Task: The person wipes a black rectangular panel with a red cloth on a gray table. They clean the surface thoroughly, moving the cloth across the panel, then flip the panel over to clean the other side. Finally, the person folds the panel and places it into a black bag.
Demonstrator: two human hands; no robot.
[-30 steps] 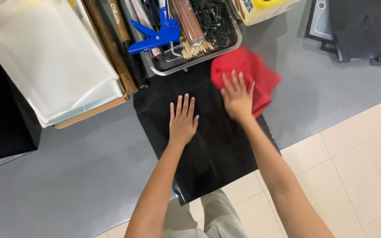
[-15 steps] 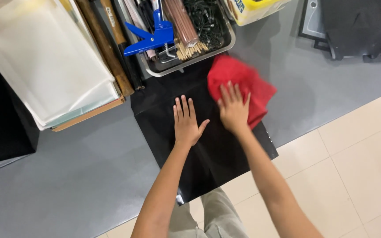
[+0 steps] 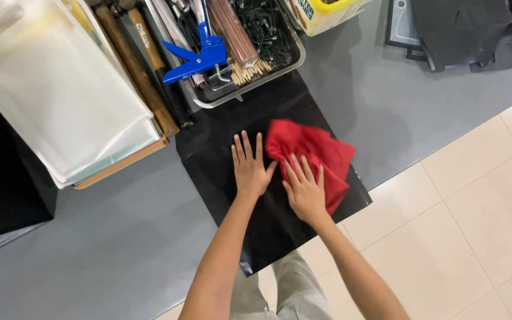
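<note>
A glossy black sheet point(image 3: 220, 157) lies flat on the grey table, its near end hanging over the table edge. My left hand point(image 3: 249, 168) presses flat on the sheet with fingers spread. My right hand point(image 3: 304, 188) lies palm down on a crumpled red cloth point(image 3: 321, 148), which rests on the right part of the sheet. The fingers of both hands are apart and neither hand grips anything.
A metal tray point(image 3: 280, 70) behind the sheet holds a blue clamp tool point(image 3: 200, 58), black cables and thin sticks. Wooden handles point(image 3: 140, 71) and a stack of translucent plastic sheets point(image 3: 60, 101) lie at the left. A yellow box point(image 3: 324, 10) and black parts point(image 3: 463, 29) sit far right.
My right hand has drawn the red cloth toward me and to the left over the black sheet. My left hand stays flat on the sheet.
</note>
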